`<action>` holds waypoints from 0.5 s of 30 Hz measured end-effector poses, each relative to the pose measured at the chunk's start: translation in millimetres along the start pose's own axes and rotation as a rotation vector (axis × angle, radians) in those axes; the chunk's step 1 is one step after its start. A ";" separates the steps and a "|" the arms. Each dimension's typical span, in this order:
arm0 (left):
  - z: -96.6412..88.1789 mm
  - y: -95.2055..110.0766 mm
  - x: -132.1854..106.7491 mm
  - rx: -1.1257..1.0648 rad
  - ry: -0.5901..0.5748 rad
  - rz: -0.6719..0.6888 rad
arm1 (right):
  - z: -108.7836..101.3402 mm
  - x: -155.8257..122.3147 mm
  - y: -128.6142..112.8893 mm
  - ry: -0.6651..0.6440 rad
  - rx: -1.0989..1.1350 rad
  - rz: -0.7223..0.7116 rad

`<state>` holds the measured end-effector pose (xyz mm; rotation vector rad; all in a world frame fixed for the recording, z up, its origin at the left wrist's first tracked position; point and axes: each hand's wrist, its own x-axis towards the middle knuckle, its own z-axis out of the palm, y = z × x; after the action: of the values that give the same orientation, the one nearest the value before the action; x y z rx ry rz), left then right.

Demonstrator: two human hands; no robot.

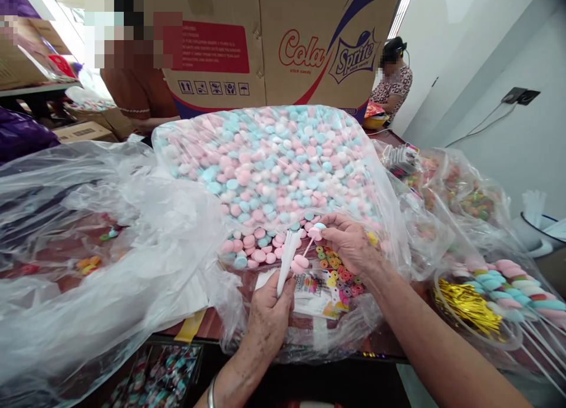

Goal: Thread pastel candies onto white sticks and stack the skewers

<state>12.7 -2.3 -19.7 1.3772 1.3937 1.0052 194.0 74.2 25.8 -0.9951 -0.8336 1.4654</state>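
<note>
My left hand [270,305] is closed around a bundle of thin white sticks [288,257] that points upward. One stick leans out of the bundle's right side, with pink marshmallows [299,264] low on it. At its upper end, my right hand [354,243] pinches pink and blue marshmallows [316,231] between thumb and fingers. Loose pink and blue marshmallows [259,255] lie behind my hands, at the mouth of a big clear bag [274,160] full of them. Ring-shaped candies [342,272] and printed plastic packets [309,296] lie on the table below my right hand.
Assembled marshmallow sticks [508,284] and a tub of gold ties [469,308] lie at right. A large carton [274,48] stands behind. Clear plastic sheeting [110,302] covers the left; a box of wrapped candies [154,375] sits below. Two people [141,89] are beyond.
</note>
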 end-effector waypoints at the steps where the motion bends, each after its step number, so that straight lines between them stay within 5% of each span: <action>1: 0.1 -0.3 0.1 -0.001 -0.003 -0.003 | 0.3 -0.1 1.2 -0.006 0.007 0.007; 15: 1.0 -9.4 -1.0 -0.005 0.008 -0.019 | -8.6 3.4 11.7 -0.039 -0.085 -0.086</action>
<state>11.2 -3.7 -29.0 1.3549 1.4068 1.0018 197.2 75.9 11.3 -0.9844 -0.9626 1.3898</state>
